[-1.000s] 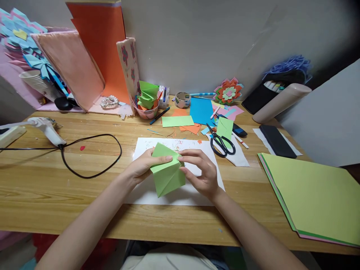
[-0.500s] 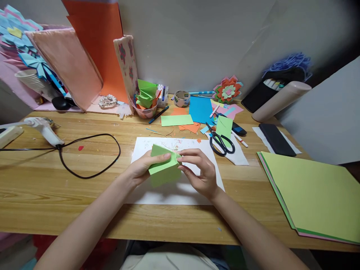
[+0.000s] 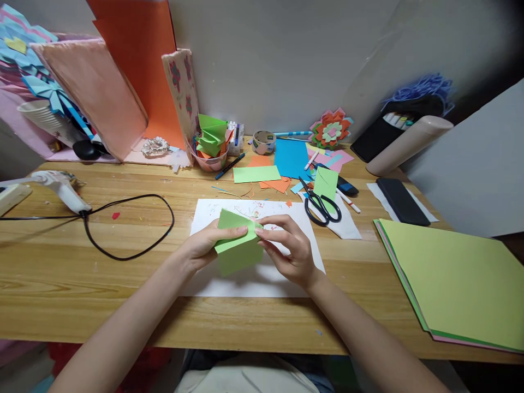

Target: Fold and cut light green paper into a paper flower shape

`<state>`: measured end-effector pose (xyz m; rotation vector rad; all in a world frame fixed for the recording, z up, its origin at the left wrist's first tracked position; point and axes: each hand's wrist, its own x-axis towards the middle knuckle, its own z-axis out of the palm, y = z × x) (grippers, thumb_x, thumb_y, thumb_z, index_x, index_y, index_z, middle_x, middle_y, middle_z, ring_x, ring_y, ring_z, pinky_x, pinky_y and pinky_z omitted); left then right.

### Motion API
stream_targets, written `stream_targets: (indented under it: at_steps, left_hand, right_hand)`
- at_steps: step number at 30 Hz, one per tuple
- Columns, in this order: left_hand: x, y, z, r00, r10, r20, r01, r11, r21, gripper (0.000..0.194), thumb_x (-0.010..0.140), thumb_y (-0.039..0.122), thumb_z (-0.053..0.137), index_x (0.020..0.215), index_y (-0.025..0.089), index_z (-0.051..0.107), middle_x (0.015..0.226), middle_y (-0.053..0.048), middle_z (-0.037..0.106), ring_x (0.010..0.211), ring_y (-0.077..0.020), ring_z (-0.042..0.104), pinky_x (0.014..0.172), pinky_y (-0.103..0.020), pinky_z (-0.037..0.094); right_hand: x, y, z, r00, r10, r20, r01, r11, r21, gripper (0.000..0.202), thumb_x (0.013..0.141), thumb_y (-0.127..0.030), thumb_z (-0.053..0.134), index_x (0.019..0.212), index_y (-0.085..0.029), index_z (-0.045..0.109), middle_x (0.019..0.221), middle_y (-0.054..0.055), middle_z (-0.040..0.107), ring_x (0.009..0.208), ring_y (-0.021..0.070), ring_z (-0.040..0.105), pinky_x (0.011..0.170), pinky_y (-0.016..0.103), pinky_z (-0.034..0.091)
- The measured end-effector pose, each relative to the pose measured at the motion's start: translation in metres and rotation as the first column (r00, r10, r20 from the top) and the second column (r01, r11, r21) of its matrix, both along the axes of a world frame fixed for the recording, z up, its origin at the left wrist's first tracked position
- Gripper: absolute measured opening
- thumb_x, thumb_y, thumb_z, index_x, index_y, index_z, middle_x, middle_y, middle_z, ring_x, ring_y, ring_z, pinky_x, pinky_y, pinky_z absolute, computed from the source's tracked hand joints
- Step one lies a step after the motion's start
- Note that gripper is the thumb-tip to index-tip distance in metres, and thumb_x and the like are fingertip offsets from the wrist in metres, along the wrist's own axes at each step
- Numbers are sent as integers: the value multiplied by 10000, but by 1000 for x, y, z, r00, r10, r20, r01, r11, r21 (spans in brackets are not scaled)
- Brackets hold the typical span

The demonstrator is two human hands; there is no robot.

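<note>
Right of green paper (image 3: 237, 248), scissors (image 3: 321, 204), paper stack (image 3: 454, 284)

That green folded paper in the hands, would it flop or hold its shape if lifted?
The green folded paper probably holds its shape: its creases look sharp. It is likely very light, since the left hand and right hand pinch it by fingertips only. A hard squeeze would probably crush it.
</note>
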<state>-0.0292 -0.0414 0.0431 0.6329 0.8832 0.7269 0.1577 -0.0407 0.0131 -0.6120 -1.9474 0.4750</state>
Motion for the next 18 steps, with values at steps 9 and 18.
stream_targets:
  at_steps: [9, 18]
  left_hand:
    - [1, -2, -2, 999, -22, -36, 27, 992, 121, 400, 632, 303, 743, 991, 140, 670, 959, -90, 699, 805, -223, 652, 703, -281, 478]
    - [-3, -3, -4, 996, 78, -52, -59, 954, 293, 583, 559, 550, 727, 972, 144, 663, 886, -89, 692, 796, -226, 637, 669, -260, 466]
  right_hand:
    - [0, -2, 2, 998, 14, -66, -15, 1000, -12, 373, 783, -44, 555, 1076, -276, 565, 1030, 81, 576, 945, 204, 582, 737, 365, 525]
    - [-1, -3, 6, 989, -69, -130, 57, 994, -95, 306, 806, -86, 550, 1048, -274, 562, 983, 65, 589, 941, 210, 583, 780, 399, 518]
